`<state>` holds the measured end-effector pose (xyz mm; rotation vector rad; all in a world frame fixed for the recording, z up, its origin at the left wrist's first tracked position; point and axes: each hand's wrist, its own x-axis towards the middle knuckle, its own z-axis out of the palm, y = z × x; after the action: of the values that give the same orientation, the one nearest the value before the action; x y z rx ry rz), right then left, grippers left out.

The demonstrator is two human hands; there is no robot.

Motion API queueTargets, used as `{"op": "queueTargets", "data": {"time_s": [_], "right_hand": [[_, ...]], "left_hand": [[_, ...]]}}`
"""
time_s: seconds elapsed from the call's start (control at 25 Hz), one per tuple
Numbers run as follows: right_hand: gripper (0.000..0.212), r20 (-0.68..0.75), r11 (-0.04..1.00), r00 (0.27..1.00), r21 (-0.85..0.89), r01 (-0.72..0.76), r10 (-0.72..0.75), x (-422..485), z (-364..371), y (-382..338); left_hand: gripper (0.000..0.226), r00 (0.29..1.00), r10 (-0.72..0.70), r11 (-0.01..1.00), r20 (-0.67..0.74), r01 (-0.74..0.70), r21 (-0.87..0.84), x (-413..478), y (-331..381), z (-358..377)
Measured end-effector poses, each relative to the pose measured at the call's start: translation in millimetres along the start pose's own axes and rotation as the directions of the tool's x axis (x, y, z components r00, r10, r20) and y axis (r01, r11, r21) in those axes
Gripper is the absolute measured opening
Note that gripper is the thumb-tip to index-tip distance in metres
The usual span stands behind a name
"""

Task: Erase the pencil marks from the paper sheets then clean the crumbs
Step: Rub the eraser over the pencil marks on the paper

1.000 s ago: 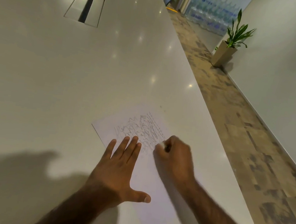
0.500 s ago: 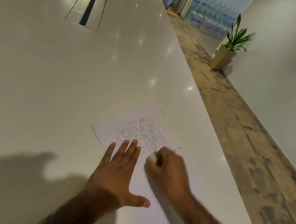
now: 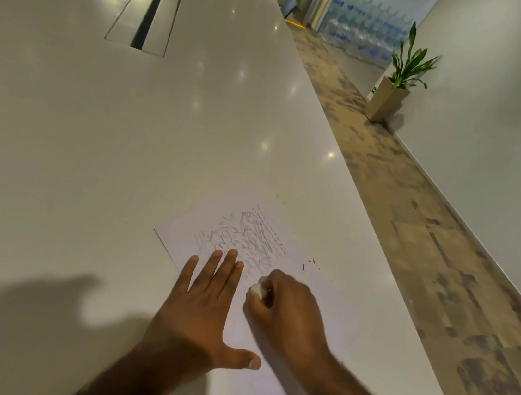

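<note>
On the table, paper near its right edge, left hand flat on it, fingers straight and close, right hand pinching eraser beside pencil marks, crumbs beyond.

The eraser in the right hand sits on the paper. Just left of that grip lies the left hand. Pencil marks lie beyond it, crumbs beyond and right.

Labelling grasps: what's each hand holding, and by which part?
Right hand grips a white eraser by its rear end; only the tip shows. Left hand holds nothing, lies flat on the paper.
</note>
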<state>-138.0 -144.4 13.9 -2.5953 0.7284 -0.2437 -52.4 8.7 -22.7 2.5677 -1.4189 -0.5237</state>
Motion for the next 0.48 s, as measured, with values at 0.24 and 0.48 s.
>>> {"op": "queueTargets", "data": {"time_s": [0.24, 0.48], "right_hand": [[0.024, -0.119, 0.980, 0.973, -0.008, -0.201, 0.198, 59.9, -34.2, 38.2], [0.026, -0.065, 0.995, 0.995, -0.057, -0.077, 0.073, 30.0, -9.2, 35.6]], "left_hand": [[0.133, 0.999, -0.022, 1.000, 0.046, 0.021, 0.021, 1.0, 2.7, -6.6], [0.133, 0.998, -0.002, 1.000, 0.056, 0.003, -0.003, 2.0, 1.3, -4.1]]}}
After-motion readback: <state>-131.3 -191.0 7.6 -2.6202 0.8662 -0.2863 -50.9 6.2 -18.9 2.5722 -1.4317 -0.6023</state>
